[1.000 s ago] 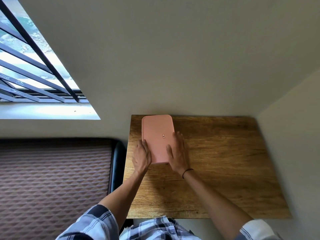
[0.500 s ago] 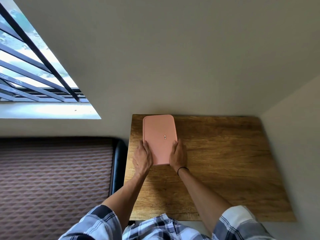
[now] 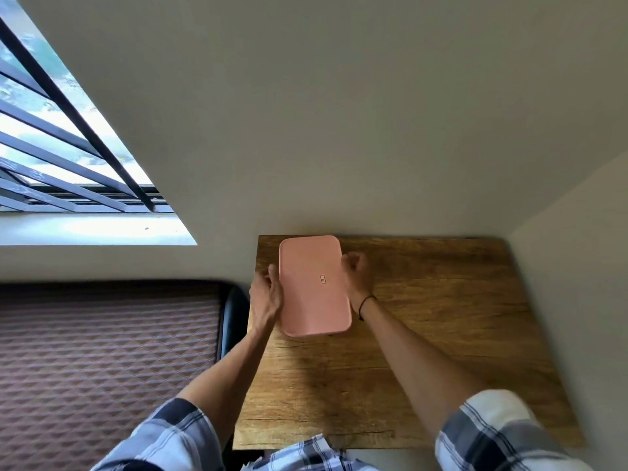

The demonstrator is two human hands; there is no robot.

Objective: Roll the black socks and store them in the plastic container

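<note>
A pink plastic container [image 3: 311, 300] with its lid on lies at the back left of the wooden table [image 3: 441, 321]. My left hand [image 3: 266, 295] presses flat against its left long side. On the right long side, my right hand [image 3: 356, 271] has its fingers curled over the lid's edge; it wears a thin black wristband. Both hands clasp the container between them. No black socks are in view; the closed lid hides the inside.
The table stands in a corner, with walls behind it and to its right [image 3: 577, 300]. A brown quilted mattress [image 3: 102, 362] with a dark edge lies to the left of the table. A barred window [image 3: 51, 158] is at the upper left.
Both hands slid from the container's near end up along its long sides. The container now looks slightly larger and closer to me.
</note>
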